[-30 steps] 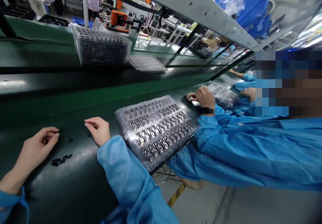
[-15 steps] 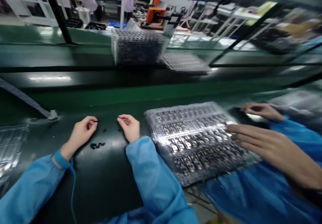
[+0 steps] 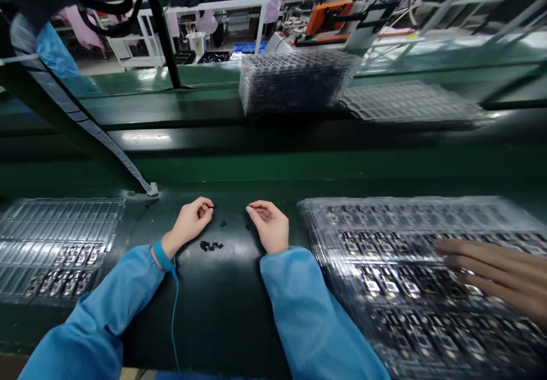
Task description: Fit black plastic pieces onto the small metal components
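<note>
My left hand [image 3: 188,226] rests over the dark work surface [image 3: 222,311], thumb and forefinger pinched on a small black piece [image 3: 212,207] that barely shows. A blue wrist strap [image 3: 161,256] with a thin cord circles that wrist. To its right, my right hand [image 3: 272,226] has its thumb and forefinger closed together; what they hold, if anything, is too small to make out. Between and below the hands lies a small pile of black pieces [image 3: 210,246]. One loose black piece [image 3: 223,223] sits above the pile, and another lies by my right hand.
On the right, a stack of clear trays [image 3: 316,237] holds rows of small metallic parts, with a co-worker's blurred hand [image 3: 496,272] over it. A partly filled clear tray [image 3: 64,215] lies left. Behind, a tall tray stack [image 3: 294,84] stands near a slanted post [image 3: 98,132].
My view has turned left, so everything sits further right and the left tray shows more fully. The co-worker's other hand has left the view. My hands keep nearly the same pinched pose.
</note>
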A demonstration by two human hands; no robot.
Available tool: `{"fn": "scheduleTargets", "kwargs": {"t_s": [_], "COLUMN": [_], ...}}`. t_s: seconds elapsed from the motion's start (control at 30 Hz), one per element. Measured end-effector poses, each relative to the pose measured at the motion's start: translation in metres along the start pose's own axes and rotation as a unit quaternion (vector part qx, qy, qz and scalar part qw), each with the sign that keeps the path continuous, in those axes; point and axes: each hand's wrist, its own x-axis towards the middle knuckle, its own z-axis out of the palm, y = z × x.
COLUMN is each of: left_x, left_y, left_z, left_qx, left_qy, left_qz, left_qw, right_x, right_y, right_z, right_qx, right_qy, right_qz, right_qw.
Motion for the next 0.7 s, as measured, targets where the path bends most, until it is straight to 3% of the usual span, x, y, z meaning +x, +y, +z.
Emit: {"fn": "scheduleTargets", "kwargs": {"t_s": [0.43, 0.7], "left_x": [0.0042, 0.0036], "left_y": [-0.0012, 0.0022], "left_z": [0.0015, -0.0007], "left_qx": [-0.011, -0.007], "left_qy": [0.007, 0.003], "left_qz": [-0.003, -0.008], "left_qw": [1.000, 1.000], "right_x": [0.0047, 0.0045], "right_y": [-0.0043, -0.0065], "right_z": [-0.0001, 0.0011], "right_qx": [-0.069, -0.054], "right_qy": [0.025, 0.023], "right_qz": [0.005, 0.035], "right_qw": [0.997, 0.998]}}
